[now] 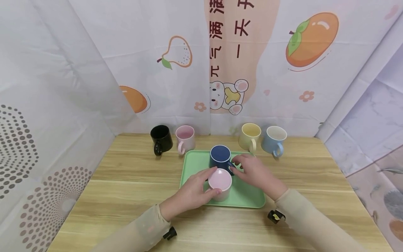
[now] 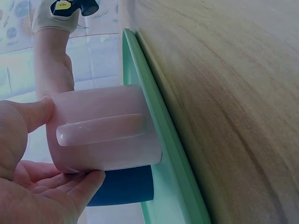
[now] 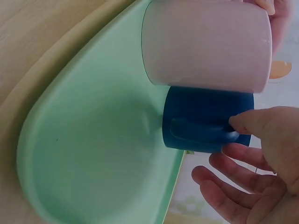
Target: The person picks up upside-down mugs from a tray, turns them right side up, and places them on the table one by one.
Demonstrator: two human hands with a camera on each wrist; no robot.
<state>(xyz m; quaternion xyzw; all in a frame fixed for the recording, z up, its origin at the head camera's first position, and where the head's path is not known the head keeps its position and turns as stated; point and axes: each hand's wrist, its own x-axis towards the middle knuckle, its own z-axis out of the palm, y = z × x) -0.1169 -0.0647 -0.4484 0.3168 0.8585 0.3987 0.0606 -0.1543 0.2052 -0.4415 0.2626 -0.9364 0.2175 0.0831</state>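
Observation:
A light pink mug [image 1: 220,182] stands on the green tray [image 1: 247,199], near its front edge. My left hand [image 1: 196,189] holds it near the rim, thumb and fingers on its sides. In the left wrist view the pink mug's handle [image 2: 100,129] points toward the front. Just behind it on the tray stands a dark blue mug [image 1: 219,157], its handle turned right. At that handle my right hand [image 1: 253,173] pinches with thumb and index finger, as the right wrist view shows; the other fingers are loosely bent beside it.
Along the back of the wooden table [image 1: 126,196] stand a black mug [image 1: 163,138] and a pink mug [image 1: 186,140] on the left, a yellow mug [image 1: 248,140] and a light blue mug [image 1: 271,141] on the right. A printed curtain [image 1: 141,45] hangs behind them.

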